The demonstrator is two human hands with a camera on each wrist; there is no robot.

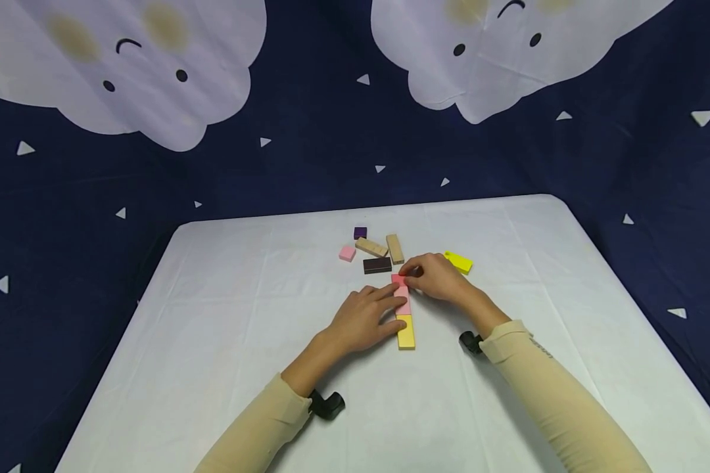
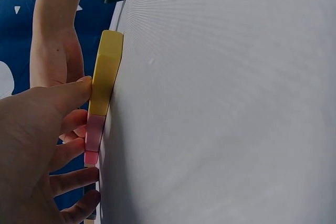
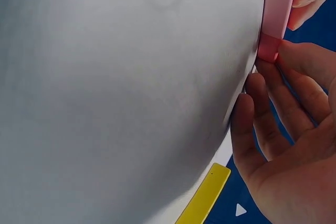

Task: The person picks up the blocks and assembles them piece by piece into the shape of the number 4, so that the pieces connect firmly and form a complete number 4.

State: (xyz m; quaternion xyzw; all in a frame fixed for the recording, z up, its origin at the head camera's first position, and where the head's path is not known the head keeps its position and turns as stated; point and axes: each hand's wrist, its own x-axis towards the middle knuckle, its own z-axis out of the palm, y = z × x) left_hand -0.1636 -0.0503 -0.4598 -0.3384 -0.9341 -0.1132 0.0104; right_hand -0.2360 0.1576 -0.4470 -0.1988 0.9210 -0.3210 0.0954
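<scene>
In the head view a row of flat blocks runs away from the person: a yellow block [image 1: 406, 337] nearest, a pink block [image 1: 403, 309] in the middle, a small coral-red block [image 1: 397, 278] at the far end. They lie end to end on the white table. My left hand [image 1: 362, 320] reaches in from the left, its fairly straight fingers and thumb touching the row's side and top. With thumb and fingers, my right hand [image 1: 436, 276] pinches the coral-red block at the far end. The right wrist view shows its thumb against that block [image 3: 269, 48].
Beyond the row lie a dark brown block [image 1: 377, 265], two wooden blocks [image 1: 371, 247], a small pink block [image 1: 347, 253] and a dark purple block [image 1: 360, 232]. A bright yellow block [image 1: 459, 263] lies behind the right hand. A navy curtain [image 1: 319, 177] hangs behind the table [image 1: 242, 394].
</scene>
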